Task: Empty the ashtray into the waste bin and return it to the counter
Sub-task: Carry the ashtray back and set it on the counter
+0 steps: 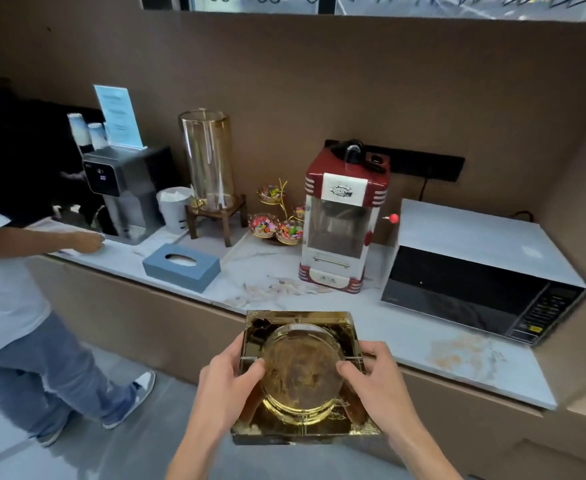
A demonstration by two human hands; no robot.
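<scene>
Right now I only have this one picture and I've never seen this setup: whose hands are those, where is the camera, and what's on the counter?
There is no machine here. The single picture comes from a camera worn on a person's head, looking forward and down, so the two bare hands at the bottom are the wearer's own. The left hand and right hand grip opposite sides of a square golden glass ashtray, held in the air in front of the counter. Its bowl looks stained; I cannot tell whether ash remains. On the counter, from left: a water dispenser, a blue tissue box, a tall glass jar on a wooden stand, small bowls of sweets, a red popcorn machine and a microwave. Another person stands at the left. No waste bin is in view.
</scene>
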